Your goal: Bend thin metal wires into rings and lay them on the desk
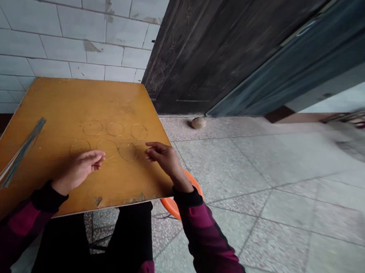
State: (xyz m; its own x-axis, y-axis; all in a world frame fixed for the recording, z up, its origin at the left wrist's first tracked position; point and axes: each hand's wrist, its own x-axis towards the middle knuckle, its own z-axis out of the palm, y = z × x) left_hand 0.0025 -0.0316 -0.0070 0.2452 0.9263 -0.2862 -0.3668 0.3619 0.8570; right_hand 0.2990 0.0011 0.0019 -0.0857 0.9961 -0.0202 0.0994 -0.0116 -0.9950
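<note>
Several thin wire rings (115, 128) lie in two rows on a worn orange-brown table (69, 98). My left hand (79, 170) rests on the table below the near row, fingers curled together, nothing visible in them. My right hand (162, 156) lies at the right end of the near row, fingers bent and pointing left toward the nearest ring (128, 151), close to it. I cannot tell whether it touches the ring. A bundle of straight thin wires (20, 154) lies at the table's left side.
A white tiled wall (51, 23) stands behind the table, a dark wooden door (218, 44) to its right. An orange stool (175, 205) shows under my right wrist. A stone (198, 122) lies on the tiled floor by the door. A blurred wire object (362, 129) sits far right.
</note>
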